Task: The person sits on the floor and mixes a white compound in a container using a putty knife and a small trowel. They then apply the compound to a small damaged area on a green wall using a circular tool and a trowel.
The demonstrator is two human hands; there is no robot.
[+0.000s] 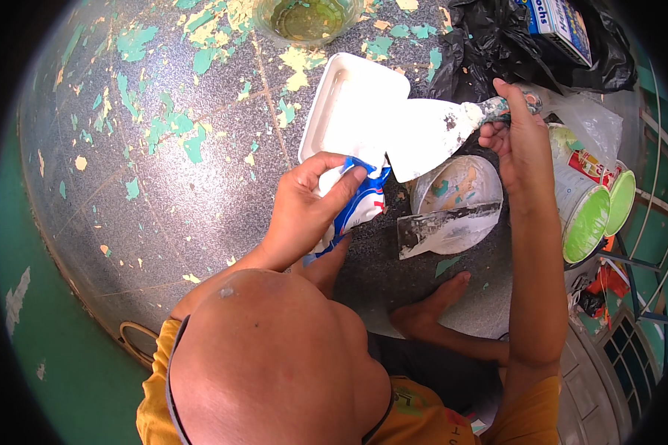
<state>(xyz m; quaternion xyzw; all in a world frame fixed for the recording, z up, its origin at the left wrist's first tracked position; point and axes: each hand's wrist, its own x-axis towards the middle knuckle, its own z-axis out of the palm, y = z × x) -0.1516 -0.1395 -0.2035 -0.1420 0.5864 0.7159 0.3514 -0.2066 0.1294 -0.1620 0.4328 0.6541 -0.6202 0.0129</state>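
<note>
My left hand is closed around a crumpled blue-and-white plastic packet, thumb and fingers pinching its upper end. Something white shows at the packet's mouth. My right hand grips the paint-smeared handle of a wide putty knife. Its white-coated blade points left, with the edge close to the packet; whether they touch I cannot tell. Beyond the blade lies a white rectangular tray, partly covered by it. Below the blade, a second scraper with a wide, smeared blade rests across a round, stained container.
Green and yellow paint flakes litter the dark speckled floor. A clear bowl of liquid stands at the far side. To the right are a black plastic bag, a blue-and-white box and tubs with light green ends. My bare foot is near the container.
</note>
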